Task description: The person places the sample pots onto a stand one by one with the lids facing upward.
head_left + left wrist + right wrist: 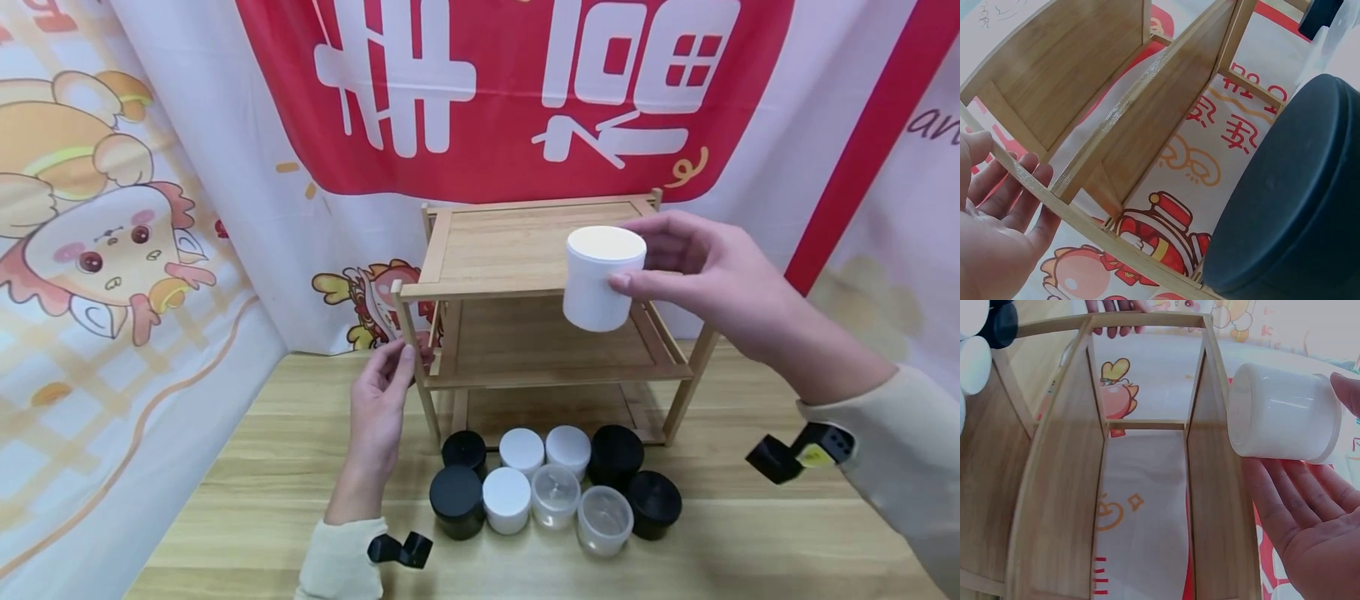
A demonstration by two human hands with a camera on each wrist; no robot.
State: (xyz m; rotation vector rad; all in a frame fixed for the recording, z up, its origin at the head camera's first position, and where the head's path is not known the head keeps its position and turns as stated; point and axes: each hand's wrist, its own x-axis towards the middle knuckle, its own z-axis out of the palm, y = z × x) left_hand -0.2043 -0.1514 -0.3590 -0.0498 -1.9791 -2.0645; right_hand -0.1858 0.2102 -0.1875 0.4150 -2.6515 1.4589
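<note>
My right hand (723, 287) pinches a white lidded jar (596, 292) between thumb and fingers, at the right part of the wooden shelf's top board. In the right wrist view the jar (1288, 412) looks tilted on its side, apart from the boards, with the fingers under it. At the three-tier wooden shelf (502, 250), my left hand (378, 408) grips the left front post. The left wrist view shows its fingers (1007, 194) behind that post and the thumb on the near side.
Before the shelf, two rows of jars stand on the wooden table (247, 475): black jars (457, 500), white jars (506, 498) and clear jars (603, 518). A printed curtain (225, 108) hangs behind and to the left. A black jar (1291, 194) looms close in the left wrist view.
</note>
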